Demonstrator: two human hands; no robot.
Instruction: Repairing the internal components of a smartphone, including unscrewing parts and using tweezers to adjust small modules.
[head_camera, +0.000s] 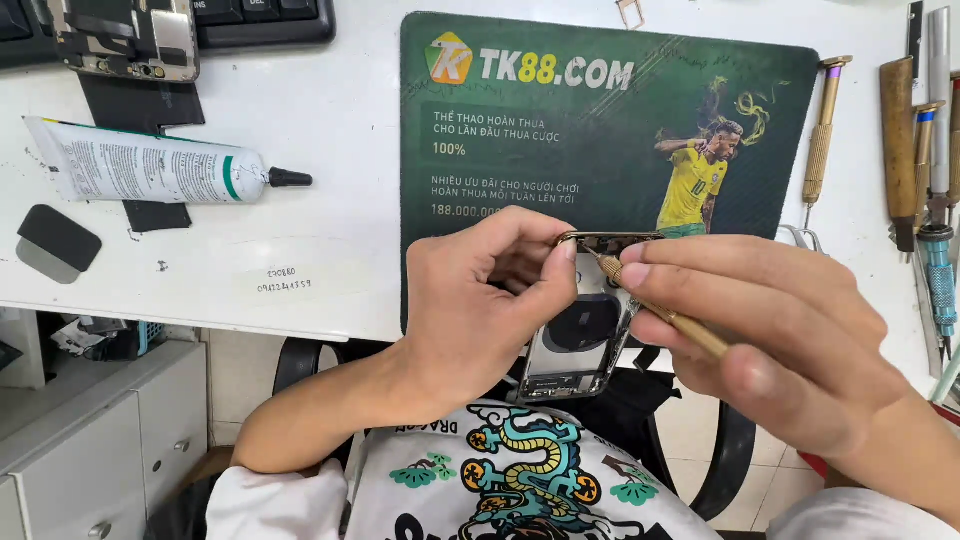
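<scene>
Head view: left hand (480, 300) grips phone frame (585, 330) edge, right hand (770, 330) holding screwdriver (660, 310).

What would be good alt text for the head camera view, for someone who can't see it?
A person's left hand steadies an opened phone housing over a green desk mat while the right hand works a brass-handled screwdriver at its top edge. A white glue tube lies to the left on the white table, and more hand tools lie to the right.

Left hand (480, 300) holding opened phone shell (585, 330), right hand (760, 330) pressing brass screwdriver (660, 312) to its top edge
</scene>
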